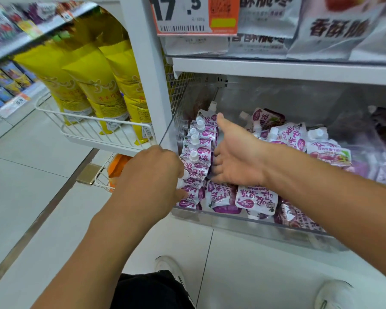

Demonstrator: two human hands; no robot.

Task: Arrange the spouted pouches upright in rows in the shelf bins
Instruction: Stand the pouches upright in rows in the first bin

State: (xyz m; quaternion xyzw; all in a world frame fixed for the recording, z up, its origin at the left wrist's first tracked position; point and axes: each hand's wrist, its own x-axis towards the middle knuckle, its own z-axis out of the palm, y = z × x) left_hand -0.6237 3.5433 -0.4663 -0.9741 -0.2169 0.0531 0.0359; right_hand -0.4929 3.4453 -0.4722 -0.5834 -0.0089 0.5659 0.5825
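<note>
White and purple spouted pouches fill a clear plastic shelf bin (243, 221). A row of upright pouches (198, 150) with white caps runs along the bin's left side. My left hand (156, 175) grips the nearest pouches of that row at its front end. My right hand (234, 157) is flat and spread, its palm pressed against the row's right side, thumb pointing up. Loose pouches (256, 199) lie flat at the bin's front, and more loose pouches (292, 136) lie jumbled at the right.
A white shelf upright (149, 70) stands just left of the bin. Yellow bags (91, 70) sit in a white wire basket (107, 130) on the left. A shelf (276, 70) with a price tag (194, 16) and grey bags hangs above. My shoes (169, 267) rest on the tiled floor.
</note>
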